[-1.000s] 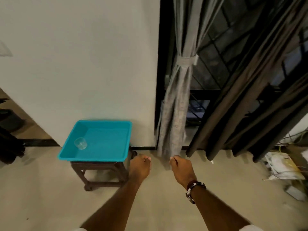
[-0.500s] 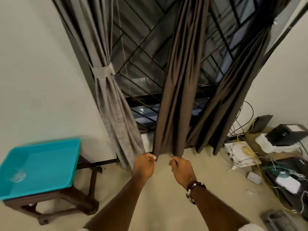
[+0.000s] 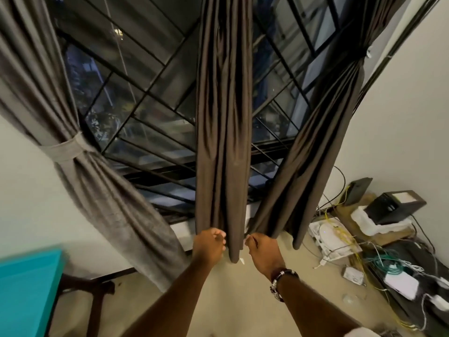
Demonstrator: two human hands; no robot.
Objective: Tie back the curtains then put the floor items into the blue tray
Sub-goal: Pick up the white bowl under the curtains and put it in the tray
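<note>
A dark brown curtain [image 3: 223,142] hangs loose down the middle of the window. My left hand [image 3: 209,244] is at its lower left edge and my right hand [image 3: 264,251] at its lower right edge. Both have curled fingers, and I see nothing inside either. Whether they touch the cloth is unclear. At the left, a grey curtain [image 3: 107,205] is gathered by a grey tie band [image 3: 69,150]. Another brown curtain [image 3: 313,147] slants to the upper right, gathered near the wall. The blue tray [image 3: 26,290] shows at the lower left edge.
A dark wooden stool [image 3: 97,295] carries the tray. On the floor at the right lie a white router [image 3: 328,237], tangled cables [image 3: 381,263], white adapters [image 3: 401,284] and a black box [image 3: 393,205]. Black window bars [image 3: 150,98] run behind the curtains.
The view has swung right and up, from the tray and grey curtain to the middle brown curtain. Both hands kept their curled pose and now flank that curtain's lower end.
</note>
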